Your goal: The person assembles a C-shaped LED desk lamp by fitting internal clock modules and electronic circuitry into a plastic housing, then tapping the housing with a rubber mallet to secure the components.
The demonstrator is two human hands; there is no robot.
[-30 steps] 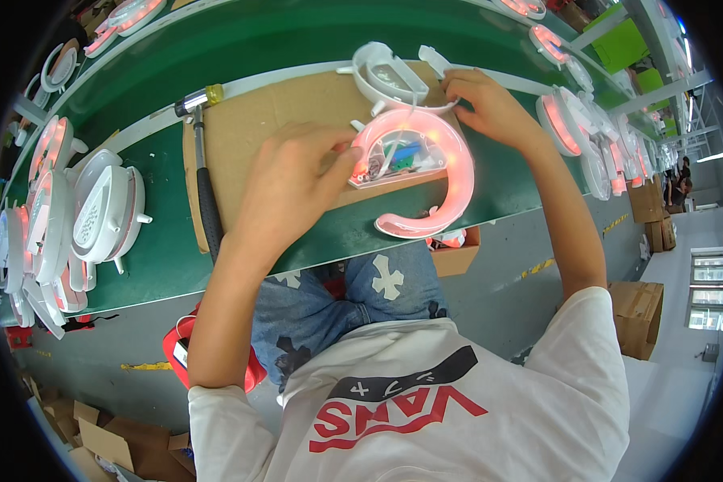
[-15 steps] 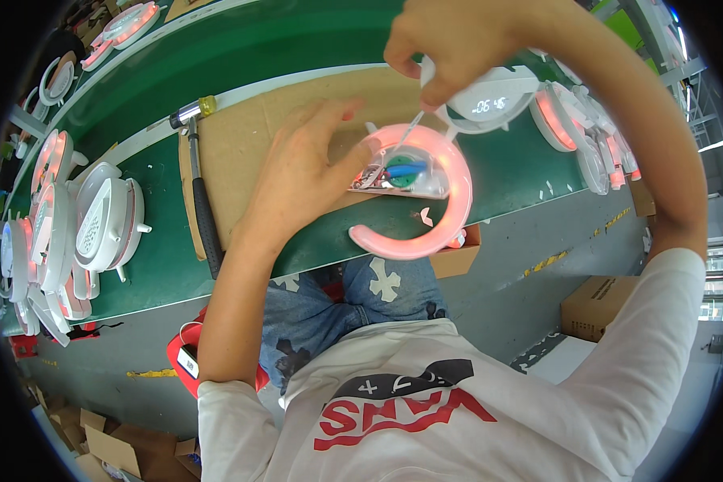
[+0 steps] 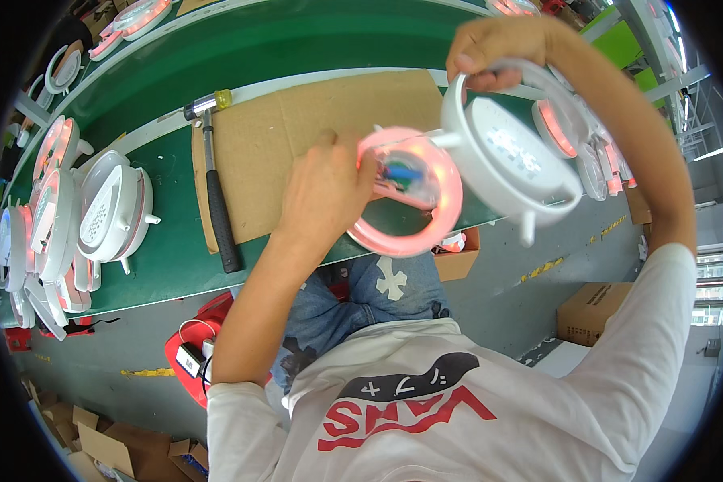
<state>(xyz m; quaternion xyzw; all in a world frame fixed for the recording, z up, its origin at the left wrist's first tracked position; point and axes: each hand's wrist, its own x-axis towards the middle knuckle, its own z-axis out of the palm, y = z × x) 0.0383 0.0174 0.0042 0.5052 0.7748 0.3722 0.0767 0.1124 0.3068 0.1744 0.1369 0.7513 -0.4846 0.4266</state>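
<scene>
Pink ring [image 3: 410,229] gripped by left hand [image 3: 325,193] fingers over cardboard [image 3: 297,136]; right hand [image 3: 498,48] fingers clamp white cover [image 3: 506,161] just beside ring.

The cardboard sheet [image 3: 297,136] was free between the hammer [image 3: 217,193] and the pink ring [image 3: 406,193]; white housings [image 3: 104,209] crowded the left side.

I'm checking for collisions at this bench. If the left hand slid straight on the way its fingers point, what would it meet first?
The left hand points rightward and already rests on the glowing pink ring. Beyond it, probably the white round cover held by the right hand, though depth is unclear.
</scene>
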